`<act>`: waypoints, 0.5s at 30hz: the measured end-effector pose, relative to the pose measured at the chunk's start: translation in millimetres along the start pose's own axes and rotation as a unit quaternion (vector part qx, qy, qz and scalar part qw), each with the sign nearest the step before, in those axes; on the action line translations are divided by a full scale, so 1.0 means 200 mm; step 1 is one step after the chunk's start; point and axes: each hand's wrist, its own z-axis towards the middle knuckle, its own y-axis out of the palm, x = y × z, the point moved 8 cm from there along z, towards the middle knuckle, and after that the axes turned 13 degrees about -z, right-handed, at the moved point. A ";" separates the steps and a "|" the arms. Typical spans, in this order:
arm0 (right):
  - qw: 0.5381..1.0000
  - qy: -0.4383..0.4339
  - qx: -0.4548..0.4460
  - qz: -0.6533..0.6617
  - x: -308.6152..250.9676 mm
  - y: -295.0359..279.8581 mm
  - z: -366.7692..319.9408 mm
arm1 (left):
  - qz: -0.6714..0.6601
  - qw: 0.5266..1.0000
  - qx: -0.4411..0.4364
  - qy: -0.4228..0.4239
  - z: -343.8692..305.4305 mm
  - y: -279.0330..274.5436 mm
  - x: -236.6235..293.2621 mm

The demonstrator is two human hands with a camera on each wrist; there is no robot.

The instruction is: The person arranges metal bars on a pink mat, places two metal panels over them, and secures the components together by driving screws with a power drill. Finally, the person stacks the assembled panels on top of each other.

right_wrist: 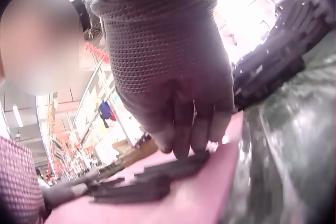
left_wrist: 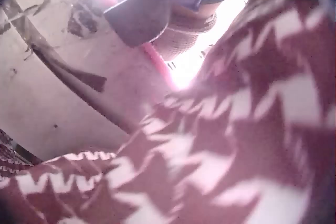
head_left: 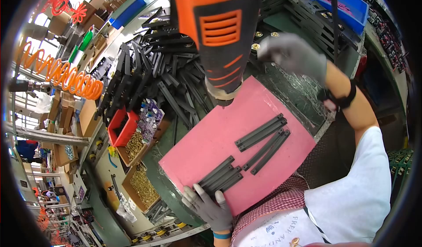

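Observation:
My gloved left hand (head_left: 211,209) lies at the near left edge of a pink sheet (head_left: 263,102), fingers spread. Its fingertips are right at the ends of a group of short black strips (head_left: 222,176). More black strips (head_left: 263,144) lie side by side farther right on the sheet. My gloved right hand (head_left: 292,56) is beyond the sheet's far right corner, fingers toward brass-coloured fittings (head_left: 256,47). In the right wrist view the right-hand fingers (right_wrist: 182,129) hang loosely bent, with nothing visible in them. Checked cloth (left_wrist: 210,155) fills much of the left wrist view.
An orange and black power driver (head_left: 222,40) hangs over the sheet's far edge. Behind it is a heap of black strips (head_left: 169,82). Left of the sheet stand a red bin (head_left: 121,126) and boxes of small brass parts (head_left: 143,185). A blue bin (head_left: 356,10) is at the far right.

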 end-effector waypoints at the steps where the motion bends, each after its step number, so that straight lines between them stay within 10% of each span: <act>1: 0.975 -0.051 0.131 -0.174 0.07 -0.12 0.09 | 0.006 1.000 -0.012 0.009 0.00 0.00 0.01; 7: 0.955 0.006 -0.071 -0.289 0.46 0.16 0.48 | -0.006 1.000 -0.001 -0.001 0.01 0.00 0.01; 15: 0.936 -0.020 0.003 -0.351 0.56 0.24 0.58 | -0.012 1.000 -0.009 -0.015 0.02 0.01 0.00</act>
